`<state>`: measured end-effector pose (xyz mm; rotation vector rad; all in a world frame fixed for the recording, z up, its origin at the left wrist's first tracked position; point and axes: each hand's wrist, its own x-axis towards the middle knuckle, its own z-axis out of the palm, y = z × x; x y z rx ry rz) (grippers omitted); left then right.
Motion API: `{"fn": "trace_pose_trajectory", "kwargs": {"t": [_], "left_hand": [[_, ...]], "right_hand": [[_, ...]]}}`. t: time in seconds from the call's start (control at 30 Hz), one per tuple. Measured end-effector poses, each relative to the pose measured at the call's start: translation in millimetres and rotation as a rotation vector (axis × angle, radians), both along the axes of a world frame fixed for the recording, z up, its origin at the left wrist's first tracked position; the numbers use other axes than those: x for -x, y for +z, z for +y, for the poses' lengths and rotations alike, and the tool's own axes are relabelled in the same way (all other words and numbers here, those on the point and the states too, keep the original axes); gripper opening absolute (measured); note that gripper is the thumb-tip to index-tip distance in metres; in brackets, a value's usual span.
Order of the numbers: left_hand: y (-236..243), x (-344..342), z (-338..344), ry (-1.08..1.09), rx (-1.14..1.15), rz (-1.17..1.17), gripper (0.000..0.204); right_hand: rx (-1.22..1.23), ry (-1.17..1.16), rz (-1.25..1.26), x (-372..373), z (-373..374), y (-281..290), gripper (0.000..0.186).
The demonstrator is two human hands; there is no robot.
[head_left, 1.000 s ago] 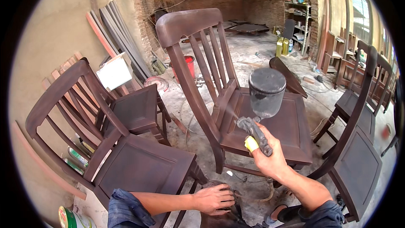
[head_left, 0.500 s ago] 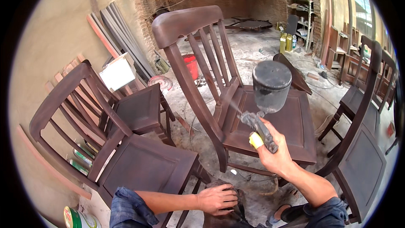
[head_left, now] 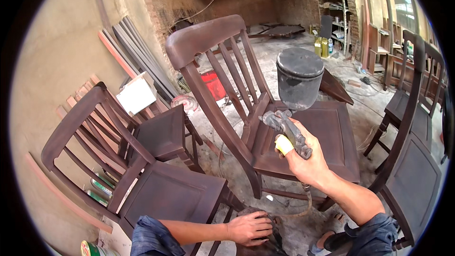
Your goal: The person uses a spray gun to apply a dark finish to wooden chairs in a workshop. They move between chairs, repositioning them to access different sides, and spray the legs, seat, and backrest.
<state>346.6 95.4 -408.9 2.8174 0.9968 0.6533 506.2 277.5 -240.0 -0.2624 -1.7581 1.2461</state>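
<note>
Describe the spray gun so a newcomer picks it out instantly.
Find the large brown chair in the middle. Seen over its seat, the right hand grips the grey spray gun. Unlike the chairs around it, it carries a dark, round, lidded cup.

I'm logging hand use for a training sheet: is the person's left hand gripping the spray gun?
No, the right hand grips the spray gun, while the left hand lies lower down, apart from it.

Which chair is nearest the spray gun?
The middle chair, with the red bucket visible behind its backrest. The right hand holds the spray gun there; the other chairs stand to either side.
</note>
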Motion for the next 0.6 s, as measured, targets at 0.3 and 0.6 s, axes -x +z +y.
{"fn": "trace_pose_trajectory", "kwargs": {"t": [0.3,0.6], "left_hand": [[-1,-2,2,-0.007,0.009,-0.005,0.031],[-3,-3,3,-0.009,0.024,-0.007,0.031]], "right_hand": [[0.066,-0.006,-0.097,-10,6,-21,0.046],[0.045,0.031,-0.003,27,10,78,0.031]]}}
